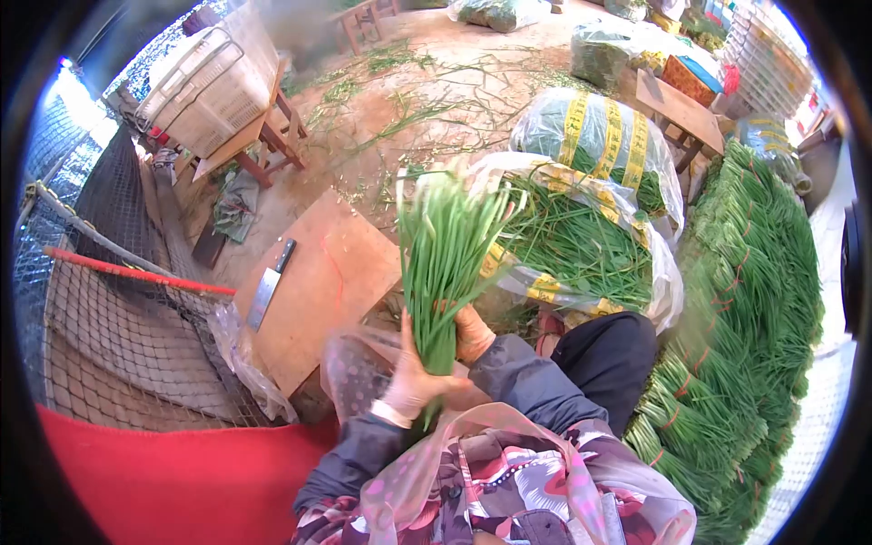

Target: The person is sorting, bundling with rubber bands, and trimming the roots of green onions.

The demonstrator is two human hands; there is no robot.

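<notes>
A thick bunch of garlic chives (pixel 443 241) stands upright in front of my body, its pale, uneven ends pointing away from me. My left hand (pixel 416 381) is wrapped round its lower part, thumb across the front. Behind and to the right of the stalks, my right hand (pixel 474 334) grips the same bunch; some of its fingers are hidden by the leaves. On my left lies a wooden board (pixel 318 313) bearing a cleaver (pixel 265 295) with a black handle and a thin red band (pixel 334 272).
An open plastic bag (pixel 668 295) of loose chives lies ahead right, beside a wrapped bale (pixel 581 127). Red-banded bunches form a long pile (pixel 745 336) on my right. A crate (pixel 204 95) sits on a bench ahead left. Netting (pixel 136 345) and red cloth (pixel 182 477) border my left.
</notes>
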